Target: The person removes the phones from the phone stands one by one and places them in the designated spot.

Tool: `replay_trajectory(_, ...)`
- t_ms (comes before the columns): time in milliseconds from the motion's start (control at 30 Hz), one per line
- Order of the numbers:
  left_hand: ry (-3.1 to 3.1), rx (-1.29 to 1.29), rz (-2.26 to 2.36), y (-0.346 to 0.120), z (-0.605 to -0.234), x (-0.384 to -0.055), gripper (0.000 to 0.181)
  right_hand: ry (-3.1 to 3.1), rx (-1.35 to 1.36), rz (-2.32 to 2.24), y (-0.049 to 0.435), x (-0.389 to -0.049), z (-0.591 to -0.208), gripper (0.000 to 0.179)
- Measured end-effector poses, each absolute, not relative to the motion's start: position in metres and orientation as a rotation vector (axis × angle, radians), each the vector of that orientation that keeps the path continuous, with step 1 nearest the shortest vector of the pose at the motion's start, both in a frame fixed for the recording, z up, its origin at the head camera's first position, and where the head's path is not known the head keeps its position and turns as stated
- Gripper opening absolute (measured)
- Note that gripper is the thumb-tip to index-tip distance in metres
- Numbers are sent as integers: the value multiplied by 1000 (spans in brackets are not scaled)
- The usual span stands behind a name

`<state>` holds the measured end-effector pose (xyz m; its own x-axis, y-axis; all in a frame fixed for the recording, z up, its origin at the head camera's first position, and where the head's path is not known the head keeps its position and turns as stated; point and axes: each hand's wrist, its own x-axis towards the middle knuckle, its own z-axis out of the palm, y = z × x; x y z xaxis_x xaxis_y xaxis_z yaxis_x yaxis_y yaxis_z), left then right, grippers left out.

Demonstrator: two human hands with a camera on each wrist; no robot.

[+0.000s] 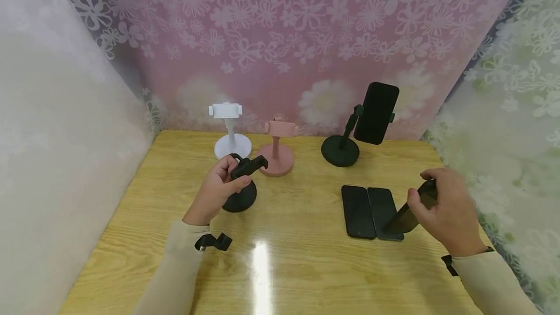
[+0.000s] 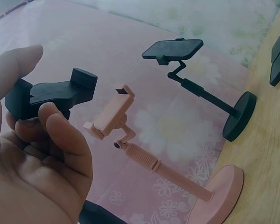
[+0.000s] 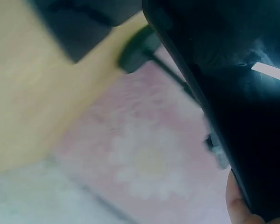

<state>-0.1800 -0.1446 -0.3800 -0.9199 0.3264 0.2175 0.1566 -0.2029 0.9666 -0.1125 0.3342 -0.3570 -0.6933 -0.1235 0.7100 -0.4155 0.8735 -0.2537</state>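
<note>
My left hand (image 1: 213, 192) grips the holder clamp (image 1: 250, 166) of a black phone stand, whose round base (image 1: 243, 198) sits on the table below. In the left wrist view, the thumb and fingers close about one end of that clamp (image 2: 60, 93), and nothing lies between its jaws. A dark smartphone (image 1: 407, 218) is pinched in my right hand (image 1: 452, 210), tilted, its lower end overlapping a flat phone in the head view. The right wrist view shows this phone's glossy screen (image 3: 233, 107) close up, with a fingertip (image 3: 235, 200) at its edge.
Two black phones, one left (image 1: 358, 213) and one right (image 1: 379, 202), lie side by side. A white stand (image 1: 232, 146) and a pink stand (image 1: 278, 159) stand near the back with bare clamps. A dark green stand (image 1: 340, 152) holds an upright phone (image 1: 377, 113). Floral curtain (image 1: 280, 28) hangs behind.
</note>
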Motion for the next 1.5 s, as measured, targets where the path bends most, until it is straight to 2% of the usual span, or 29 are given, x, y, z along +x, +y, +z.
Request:
replay_trajectory(400,1918,616,2271,-143,-381,-178,42,-2428,328,334,399,-123,-399,37)
replay_trajectory(767,1920,636,2286,-144,-384,-178,41,-2604,297,265,417,-138,-422,37)
replay_trajectory(1000,1914,660,2291,-145,-386,-178,41,-2742,188,309,416,-154,-424,48)
replay_trajectory(1200,1903,666,2292,-144,-385,-178,40,-2862,199,327,423,-174,-433,54)
replay_trajectory(1500,1895,653,2298,-144,-386,-178,40,-3221,185,243,427,-200,-451,73)
